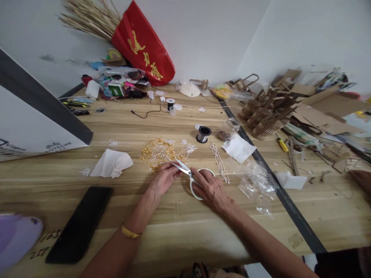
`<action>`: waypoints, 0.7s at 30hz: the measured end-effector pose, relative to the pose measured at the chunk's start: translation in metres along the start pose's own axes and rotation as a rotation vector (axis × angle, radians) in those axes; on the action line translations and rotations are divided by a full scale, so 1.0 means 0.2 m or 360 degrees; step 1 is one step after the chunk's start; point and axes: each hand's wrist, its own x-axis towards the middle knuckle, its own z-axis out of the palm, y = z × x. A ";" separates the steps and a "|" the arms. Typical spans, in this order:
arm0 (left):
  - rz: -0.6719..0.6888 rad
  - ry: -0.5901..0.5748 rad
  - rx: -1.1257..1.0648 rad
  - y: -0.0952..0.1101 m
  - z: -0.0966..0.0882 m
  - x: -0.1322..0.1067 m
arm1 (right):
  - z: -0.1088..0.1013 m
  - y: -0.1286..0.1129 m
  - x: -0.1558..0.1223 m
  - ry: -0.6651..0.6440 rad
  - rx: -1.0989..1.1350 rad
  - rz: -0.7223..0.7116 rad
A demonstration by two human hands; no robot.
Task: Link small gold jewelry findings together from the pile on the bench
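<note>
My right hand is closed around the white handles of a pair of scissors, whose blades are parted and point up and left. Close by the blade tips, my left hand has its fingers pinched together; what they hold is too small to make out. Just beyond both hands lies a tangled pile of gold and silver beaded strands. A pale bead string rests to the right of the scissors. Behind it stands a black spool of thin wire.
A black phone and crumpled white tissue lie on the left. Clear plastic bags, a tipped jar of beads and small wooden baskets are on the right. At the far right edge, another person's hand shows.
</note>
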 end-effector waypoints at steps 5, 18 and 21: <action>0.0019 0.0014 0.0057 0.00 0.00 0.00 | 0.02 0.01 0.00 0.0023 0.0145 -0.0083; 0.0015 0.0055 0.0137 0.01 0.01 0.00 | -0.03 0.00 -0.01 -0.0045 0.0124 -0.0035; 0.0014 0.0043 0.0158 0.01 0.01 0.00 | -0.04 -0.01 -0.01 -0.0029 0.0126 -0.0026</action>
